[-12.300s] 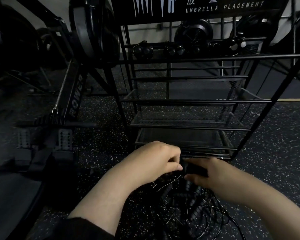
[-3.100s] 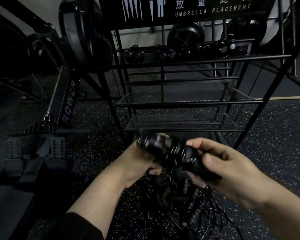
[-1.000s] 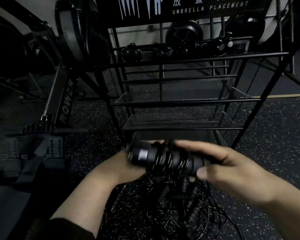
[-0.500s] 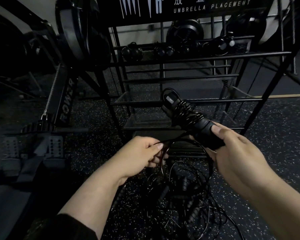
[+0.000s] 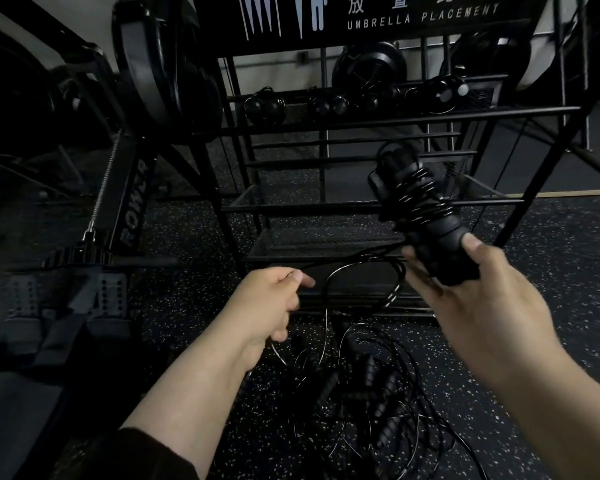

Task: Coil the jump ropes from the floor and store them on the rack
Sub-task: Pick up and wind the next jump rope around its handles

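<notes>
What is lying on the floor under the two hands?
A tangled pile of jump ropes, cords and ribbed handles, lies on the speckled floor. How many ropes cannot be counted; they overlap.

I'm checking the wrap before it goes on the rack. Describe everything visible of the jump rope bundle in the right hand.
The jump rope bundle is black: thick handles held together, with thin glossy cord wound around their upper half in several turns. It tilts up and to the left, in front of the rack. The right hand grips its lower end, thumb on top. A loose length of cord runs from it to the left hand, which pinches it, and loops down toward the tangled ropes on the floor.
</notes>
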